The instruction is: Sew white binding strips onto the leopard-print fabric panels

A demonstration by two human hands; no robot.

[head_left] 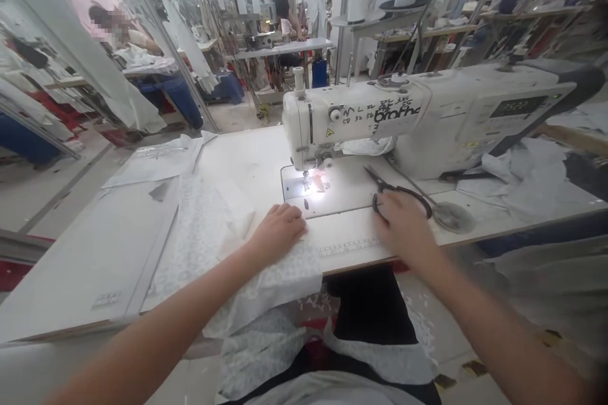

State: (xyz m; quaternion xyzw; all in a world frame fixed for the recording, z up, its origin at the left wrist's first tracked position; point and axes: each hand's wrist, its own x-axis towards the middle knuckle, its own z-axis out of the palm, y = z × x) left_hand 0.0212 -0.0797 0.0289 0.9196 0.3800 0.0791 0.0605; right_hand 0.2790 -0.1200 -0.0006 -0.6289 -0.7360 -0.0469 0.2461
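My left hand rests at the front of the sewing table, its fingers curled down together on the edge of a pale patterned fabric. The cloth spreads left over the table and hangs off the front edge towards my lap. To the right, my right hand is closed around the dark handles of a pair of scissors; the blades point away and left, lying close to the tabletop. Between and beyond my hands is the lit needle area of a white sewing machine. A small orange-pink scrap lies beside its presser foot.
A printed ruler strip runs along the table's front edge. A round dish stands right of the scissors, with crumpled white cloth behind it. Folded white pieces lie at the left. Other people work at machines farther back.
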